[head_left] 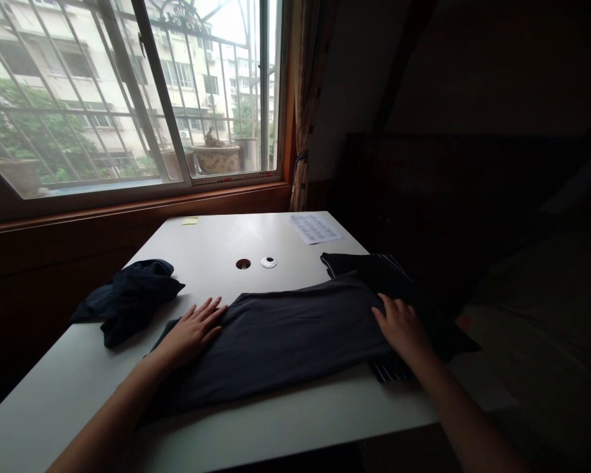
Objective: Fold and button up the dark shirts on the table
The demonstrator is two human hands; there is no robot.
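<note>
A dark blue-grey garment point(295, 335), folded into a long flat strip, lies across the white table; its exact kind cannot be made out. My left hand point(190, 332) rests palm down on its left part, fingers stretched out. Over the right end, my right hand point(401, 325) lies on the cloth with its fingers slightly bent and apart, its thumb toward the middle. Partly beneath that right end is a black garment with white stripes point(369, 263). A crumpled dark navy garment point(135, 295) sits left of my left hand, not touching it.
The white table point(211, 246) has a round cable hole point(243, 264) with its white cover point(268, 263) beside it. Farther back are a yellow sticky note point(190, 221) and a printed sheet point(316, 228). Behind stand a barred window point(217, 98) and a curtain point(303, 118). The right side is dark.
</note>
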